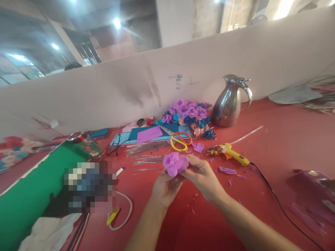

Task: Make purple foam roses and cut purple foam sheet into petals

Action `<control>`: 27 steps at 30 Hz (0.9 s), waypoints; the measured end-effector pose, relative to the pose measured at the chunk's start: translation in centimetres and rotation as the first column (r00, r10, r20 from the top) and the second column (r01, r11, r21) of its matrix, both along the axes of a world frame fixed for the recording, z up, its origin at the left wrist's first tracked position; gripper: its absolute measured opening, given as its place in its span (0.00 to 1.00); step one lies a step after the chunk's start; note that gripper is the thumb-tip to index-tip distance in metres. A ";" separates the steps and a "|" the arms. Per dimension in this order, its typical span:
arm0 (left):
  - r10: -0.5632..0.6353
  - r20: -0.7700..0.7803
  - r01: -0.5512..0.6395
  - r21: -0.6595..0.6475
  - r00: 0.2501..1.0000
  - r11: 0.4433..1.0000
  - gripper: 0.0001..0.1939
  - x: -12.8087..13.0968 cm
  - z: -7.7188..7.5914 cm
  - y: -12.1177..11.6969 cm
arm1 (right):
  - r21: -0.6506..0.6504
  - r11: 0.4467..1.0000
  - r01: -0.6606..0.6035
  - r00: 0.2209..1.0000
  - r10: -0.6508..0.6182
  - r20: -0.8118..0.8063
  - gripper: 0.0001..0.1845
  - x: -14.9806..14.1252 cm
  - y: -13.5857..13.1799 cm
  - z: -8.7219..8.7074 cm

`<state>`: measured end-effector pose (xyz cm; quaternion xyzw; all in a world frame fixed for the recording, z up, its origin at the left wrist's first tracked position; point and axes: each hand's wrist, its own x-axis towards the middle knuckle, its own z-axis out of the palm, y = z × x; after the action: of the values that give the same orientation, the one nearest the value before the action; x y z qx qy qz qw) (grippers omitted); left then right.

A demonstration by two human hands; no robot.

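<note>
A purple paper flower [173,164] with curled petals is held up between my two hands, above the red table. My left hand [167,190] grips it from below, fingers closed under the bloom. At its right side, my right hand [201,174] pinches a petal between thumb and fingers. Just beyond the flower lie scissors [179,141] with one yellow and one red handle. Purple paper scraps [227,170] are scattered to the right, and thin wires [146,158] lie to the left.
A yellow glue gun [235,155] with a black cord lies at right. A steel jug [227,101] stands by the white partition [117,87], beside a pile of paper flowers [190,111]. Coloured paper sheets [149,134], eyeglasses [117,144] and a green board [31,181] are at left.
</note>
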<state>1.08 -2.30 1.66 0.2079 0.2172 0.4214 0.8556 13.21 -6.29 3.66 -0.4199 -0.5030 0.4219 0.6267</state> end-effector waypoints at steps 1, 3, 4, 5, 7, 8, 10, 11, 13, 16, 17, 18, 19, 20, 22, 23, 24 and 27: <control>0.003 0.004 -0.003 0.004 1.000 1.000 0.19 0.0 0.1 0.0 | 0.011 1.000 0.003 1.000 -0.003 0.021 0.05 0.1 0.0 0.1; 0.014 0.013 -0.015 0.003 1.000 1.000 0.19 0.0 0.1 0.0 | 0.039 0.999 0.011 0.998 -0.013 0.069 0.04 0.2 -0.1 0.3; 0.023 0.013 -0.023 -0.003 1.000 1.000 0.18 -0.1 0.1 0.0 | 0.054 0.998 0.011 0.996 -0.016 0.089 0.04 0.2 -0.2 0.4; 0.030 0.010 -0.030 -0.011 1.000 0.999 0.18 -0.2 0.1 0.0 | 0.068 0.998 0.005 0.995 -0.012 0.104 0.03 0.2 -0.3 0.5; 0.038 -0.005 -0.038 -0.029 0.999 0.999 0.16 -0.4 -0.2 0.0 | 0.093 0.996 -0.013 0.993 0.002 0.119 0.03 0.1 -0.4 0.7; 0.044 -0.016 -0.045 -0.037 0.999 0.998 0.16 -0.5 -0.3 0.0 | 0.102 0.995 -0.017 0.992 0.005 0.123 0.03 0.1 -0.5 0.8; 0.074 -0.039 -0.075 -0.045 0.997 0.996 0.16 -0.7 -0.4 0.0 | 0.113 0.993 -0.012 0.991 -0.003 0.132 0.03 -0.1 -0.6 0.9; 0.094 -0.051 -0.096 -0.045 0.994 0.994 0.17 -0.7 -0.4 0.0 | 0.117 0.993 -0.005 0.990 -0.011 0.138 0.04 -0.1 -0.6 1.0; 0.132 -0.071 -0.135 -0.034 0.989 0.990 0.18 -0.5 -0.3 -0.2 | 0.120 0.993 0.002 0.987 -0.021 0.160 0.04 -0.2 -0.7 1.2; 0.139 -0.079 -0.139 0.009 0.987 0.990 0.19 -0.1 0.1 -0.4 | 0.154 0.988 0.007 0.976 -0.040 0.212 0.05 -0.2 -0.8 1.4; 0.132 -0.076 -0.130 0.024 0.988 0.991 0.18 0.0 0.2 -0.5 | 0.168 0.986 0.010 0.971 -0.049 0.234 0.06 -0.2 -0.8 1.5; 0.123 -0.072 -0.121 0.037 0.990 0.992 0.18 0.1 0.2 -0.5 | 0.178 0.984 0.011 0.965 -0.057 0.256 0.07 -0.2 -0.8 1.5; 0.117 -0.070 -0.114 0.047 0.991 0.992 0.17 0.2 0.3 -0.6 | 0.184 0.983 0.015 0.960 -0.066 0.274 0.08 -0.2 -0.8 1.4; 0.114 -0.069 -0.110 0.053 0.991 0.993 0.17 0.2 0.3 -0.6 | 0.185 0.982 0.022 0.955 -0.075 0.286 0.09 -0.2 -0.8 1.4; 0.115 -0.072 -0.111 0.057 0.991 0.992 0.18 0.3 0.2 -0.7 | 0.182 0.982 0.046 0.949 -0.100 0.299 0.10 -0.3 -0.7 1.1; 0.114 -0.073 -0.110 0.056 0.991 0.992 0.19 0.3 0.2 -0.7 | 0.182 0.982 0.060 0.947 -0.114 0.299 0.10 -0.3 -0.6 1.0; 0.112 -0.069 -0.109 0.054 0.991 0.993 0.20 0.3 0.1 -0.7 | 0.181 0.981 0.072 0.946 -0.124 0.299 0.10 -0.3 -0.5 0.9; 0.092 -0.047 -0.090 0.038 0.995 0.995 0.20 0.3 0.1 -0.7 | 0.156 0.984 0.085 0.942 -0.131 0.309 0.10 -0.4 -0.3 0.5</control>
<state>1.41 -3.00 1.71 0.2232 0.2396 0.4586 0.8261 12.80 -6.63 4.16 -0.4642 -0.6020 0.2772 0.5876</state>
